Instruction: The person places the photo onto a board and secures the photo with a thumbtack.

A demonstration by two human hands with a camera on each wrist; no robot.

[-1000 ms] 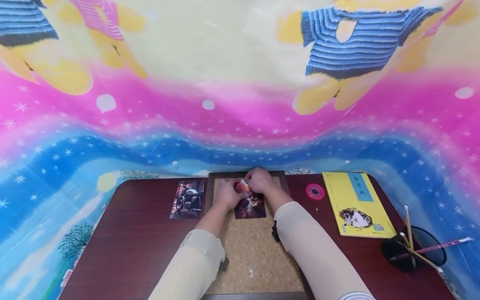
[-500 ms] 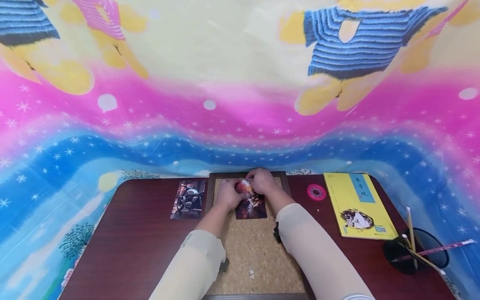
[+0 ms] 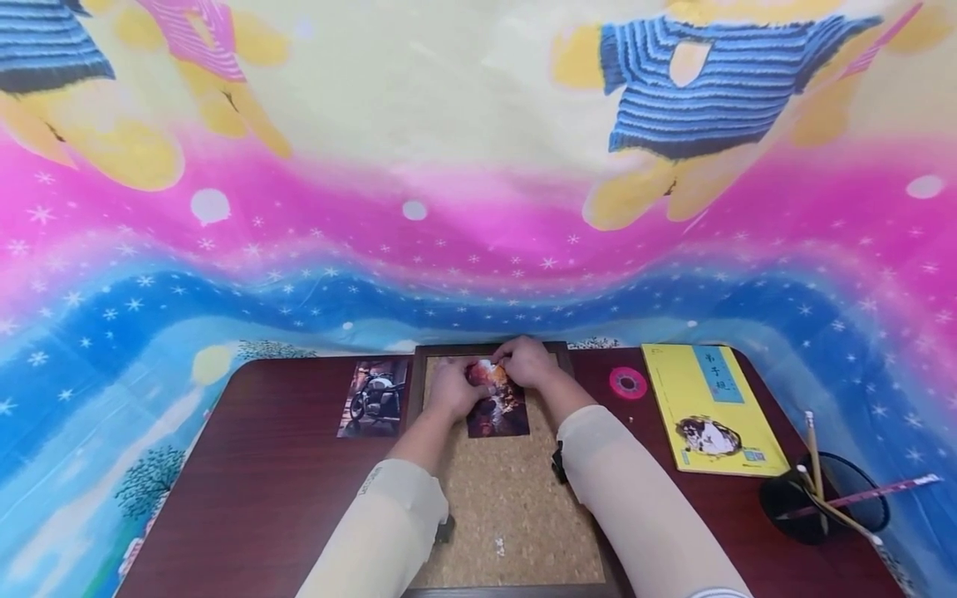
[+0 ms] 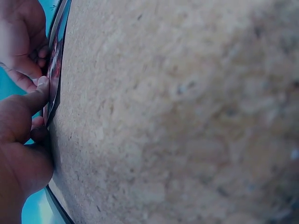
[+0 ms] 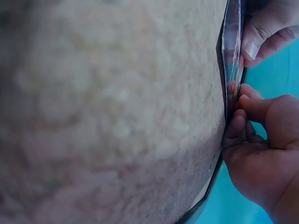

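Note:
A dark photo print with orange patches lies upright at the top of the framed corkboard. My left hand grips its left side, thumb across its face. At its upper edge my right hand pinches with thumb and forefinger; whatever small thing may sit between those fingertips is hidden. In the right wrist view, the photo bows slightly off the cork, and the right hand is close below the left hand. The left wrist view shows the left thumb reaching near the right fingertips.
Left of the board lies a motorcycle photo. To the right are a pink tape roll, a yellow book and a black mesh cup of pencils. Small white bits sit low on the cork. A patterned curtain hangs behind.
My right hand and forearm have shifted slightly to the right along the photo's upper edge. The left hand and the photo stay in place.

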